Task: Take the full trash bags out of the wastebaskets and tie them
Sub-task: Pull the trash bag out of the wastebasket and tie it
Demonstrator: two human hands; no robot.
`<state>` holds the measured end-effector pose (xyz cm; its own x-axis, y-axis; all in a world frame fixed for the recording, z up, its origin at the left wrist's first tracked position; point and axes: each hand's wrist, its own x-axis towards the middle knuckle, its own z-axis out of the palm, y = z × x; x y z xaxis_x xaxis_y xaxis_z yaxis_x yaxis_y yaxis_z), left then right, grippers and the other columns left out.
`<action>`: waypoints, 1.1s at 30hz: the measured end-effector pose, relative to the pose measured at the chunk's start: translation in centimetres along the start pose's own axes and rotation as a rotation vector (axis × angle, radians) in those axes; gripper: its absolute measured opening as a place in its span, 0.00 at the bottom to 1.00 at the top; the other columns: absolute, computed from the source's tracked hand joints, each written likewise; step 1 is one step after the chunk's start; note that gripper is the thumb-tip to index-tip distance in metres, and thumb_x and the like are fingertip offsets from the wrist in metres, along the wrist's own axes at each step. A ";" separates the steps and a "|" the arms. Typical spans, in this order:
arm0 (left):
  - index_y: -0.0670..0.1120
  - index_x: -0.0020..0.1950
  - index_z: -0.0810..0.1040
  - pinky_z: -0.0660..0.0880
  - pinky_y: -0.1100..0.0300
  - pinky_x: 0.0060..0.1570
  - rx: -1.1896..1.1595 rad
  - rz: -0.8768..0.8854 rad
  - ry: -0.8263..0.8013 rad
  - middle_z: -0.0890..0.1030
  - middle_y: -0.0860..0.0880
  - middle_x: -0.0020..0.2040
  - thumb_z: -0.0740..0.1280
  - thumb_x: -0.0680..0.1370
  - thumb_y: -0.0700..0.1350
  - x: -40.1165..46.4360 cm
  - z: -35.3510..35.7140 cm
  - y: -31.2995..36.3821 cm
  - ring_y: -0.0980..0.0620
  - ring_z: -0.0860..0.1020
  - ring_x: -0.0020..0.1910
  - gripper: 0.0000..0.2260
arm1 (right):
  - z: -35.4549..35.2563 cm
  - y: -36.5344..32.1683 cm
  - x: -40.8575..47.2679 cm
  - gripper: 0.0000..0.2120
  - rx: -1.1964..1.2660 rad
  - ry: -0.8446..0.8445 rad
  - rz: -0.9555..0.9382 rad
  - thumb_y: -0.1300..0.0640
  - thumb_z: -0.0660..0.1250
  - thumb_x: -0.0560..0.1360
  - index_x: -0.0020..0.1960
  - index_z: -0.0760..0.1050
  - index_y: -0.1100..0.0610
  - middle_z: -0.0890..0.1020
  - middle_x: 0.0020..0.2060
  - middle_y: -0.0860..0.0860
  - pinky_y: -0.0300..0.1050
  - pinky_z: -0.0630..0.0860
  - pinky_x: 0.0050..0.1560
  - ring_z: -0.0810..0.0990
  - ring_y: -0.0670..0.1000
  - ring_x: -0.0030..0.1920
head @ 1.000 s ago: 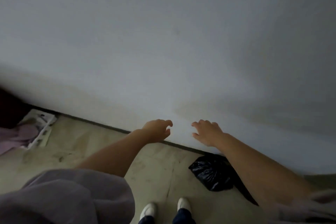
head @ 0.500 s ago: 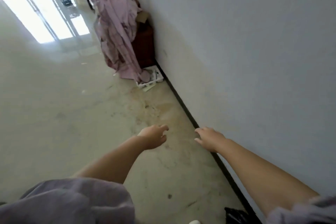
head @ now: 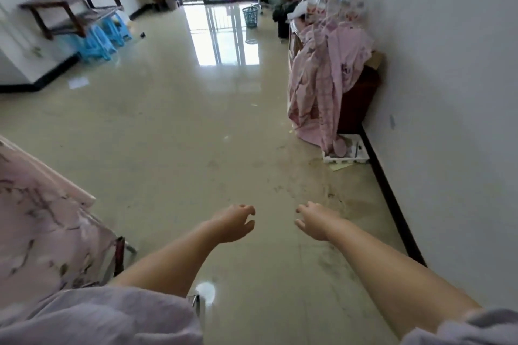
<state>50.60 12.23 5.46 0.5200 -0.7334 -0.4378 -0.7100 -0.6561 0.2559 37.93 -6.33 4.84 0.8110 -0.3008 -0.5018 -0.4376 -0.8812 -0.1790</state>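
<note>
Left hand (head: 234,223): we see it empty, fingers loosely curled.
Right hand (head: 314,221): empty, fingers relaxed, apart from the left.
Wastebasket (head: 250,16): teal mesh, far ahead of both hands.

— Where was open room seen?
— Bare floor (head: 179,131) was seen stretching ahead to the wastebasket (head: 250,16).
— What was in the way?
— The right was hemmed by the wall (head: 448,92) and a cloth-draped cabinet (head: 325,78); stools (head: 98,42) were stacked far left.

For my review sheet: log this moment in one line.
left hand: empty | right hand: empty | wastebasket: far ahead, unreached | phase: walking
</note>
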 end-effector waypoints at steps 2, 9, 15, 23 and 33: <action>0.47 0.68 0.69 0.72 0.51 0.61 -0.006 -0.040 0.011 0.75 0.44 0.64 0.58 0.80 0.50 0.6 -1.1 -2.7 0.43 0.74 0.61 0.17 | -1.1 -2.6 2.4 0.22 -0.024 -0.006 -0.051 0.48 0.53 0.81 0.71 0.63 0.58 0.69 0.67 0.60 0.51 0.68 0.65 0.68 0.60 0.67; 0.46 0.68 0.69 0.70 0.51 0.63 -0.069 -0.066 0.014 0.74 0.44 0.65 0.58 0.80 0.50 6.2 -5.2 -8.3 0.43 0.73 0.62 0.17 | -4.2 -6.0 11.4 0.22 -0.100 -0.060 -0.097 0.47 0.53 0.80 0.69 0.64 0.57 0.70 0.66 0.59 0.52 0.70 0.64 0.70 0.60 0.66; 0.47 0.67 0.69 0.71 0.52 0.62 -0.144 -0.097 0.048 0.73 0.44 0.64 0.57 0.80 0.50 15.6 -11.0 -12.8 0.44 0.73 0.60 0.17 | -10.5 -5.7 22.3 0.21 -0.147 -0.057 -0.121 0.47 0.53 0.80 0.70 0.64 0.56 0.69 0.67 0.57 0.51 0.69 0.63 0.69 0.60 0.67; 0.48 0.68 0.69 0.69 0.59 0.53 -0.196 -0.202 0.124 0.75 0.46 0.64 0.56 0.81 0.50 26.6 -20.0 -19.5 0.46 0.75 0.59 0.16 | -21.1 -6.1 37.4 0.22 -0.201 -0.079 -0.159 0.48 0.52 0.81 0.70 0.63 0.56 0.68 0.68 0.57 0.51 0.68 0.65 0.68 0.59 0.68; 0.49 0.68 0.68 0.70 0.56 0.57 -0.212 -0.321 0.088 0.74 0.47 0.65 0.56 0.80 0.51 39.5 -27.8 -34.6 0.46 0.74 0.61 0.17 | -28.9 -14.1 58.0 0.23 -0.270 -0.136 -0.264 0.47 0.53 0.81 0.72 0.61 0.55 0.68 0.68 0.56 0.53 0.69 0.65 0.69 0.59 0.67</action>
<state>108.85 1.04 3.27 0.7449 -0.4911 -0.4517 -0.3951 -0.8701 0.2945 102.33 -21.90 2.72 0.8150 -0.0160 -0.5792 -0.0884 -0.9914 -0.0969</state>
